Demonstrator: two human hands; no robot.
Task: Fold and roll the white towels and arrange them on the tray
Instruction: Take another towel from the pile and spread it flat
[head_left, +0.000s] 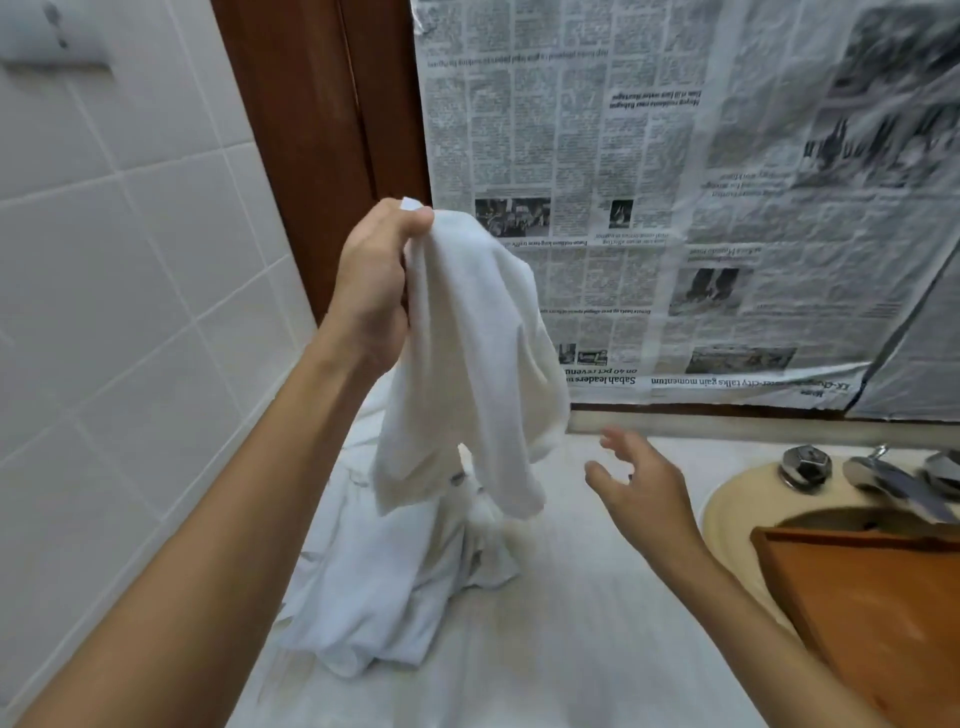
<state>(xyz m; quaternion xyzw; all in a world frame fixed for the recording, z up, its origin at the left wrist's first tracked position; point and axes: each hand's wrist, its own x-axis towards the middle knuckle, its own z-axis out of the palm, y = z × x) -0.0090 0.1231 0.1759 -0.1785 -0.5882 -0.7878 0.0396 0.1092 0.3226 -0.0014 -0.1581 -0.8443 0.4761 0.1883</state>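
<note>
My left hand (371, 283) is raised and grips a white towel (478, 358) by its top corner; the cloth hangs crumpled in the air above the counter. Below it a heap of more white towels (379, 587) lies on the pale countertop (571, 623) against the left wall. My right hand (641, 491) hovers to the right of the hanging towel, fingers spread, holding nothing and not touching the cloth. A brown wooden tray (878, 608) rests over the sink at the right edge, with nothing visible on it.
A cream sink (737, 499) with chrome taps (883, 475) sits at the right. Newspaper (675, 208) covers the surface behind the counter. White wall tiles (130, 260) stand on the left, beside a dark wooden frame (322, 130).
</note>
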